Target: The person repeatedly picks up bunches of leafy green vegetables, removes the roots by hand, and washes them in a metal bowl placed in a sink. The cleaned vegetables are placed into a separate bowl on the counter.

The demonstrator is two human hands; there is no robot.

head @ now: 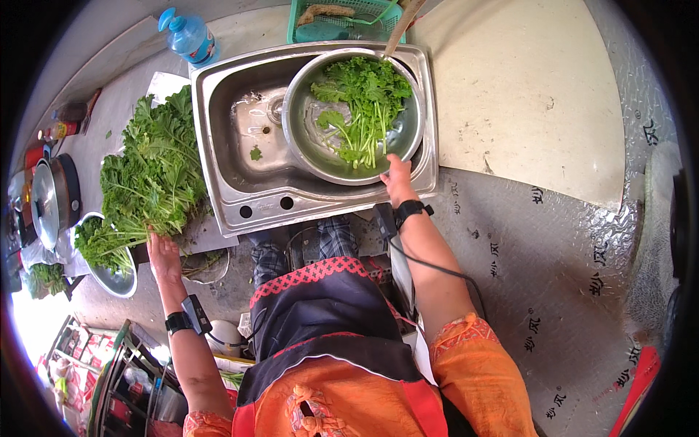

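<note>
My left hand (164, 255) reaches up to the stem ends of a large pile of leafy greens (155, 164) left of the sink. Its fingertips meet the stems, and whether they grip any is unclear. Over the near right rim of a round metal basin (306, 164) is my right hand (398, 177), thumb and a finger apart; I cannot tell if it grips the rim. Inside the basin lies a bunch of greens (368, 114), stems towards me. The basin sits in the right part of a stainless steel sink (229, 158), where a leaf scrap (255, 153) lies on the bottom.
A blue pump bottle (191, 41) stands behind the sink's left corner, beside a green plastic basket (349, 22). A hose (403, 27) hangs over the basin. Further left are a metal bowl (128, 281) with greens and a lidded pan (49, 199). A pale board (524, 98) covers the right counter.
</note>
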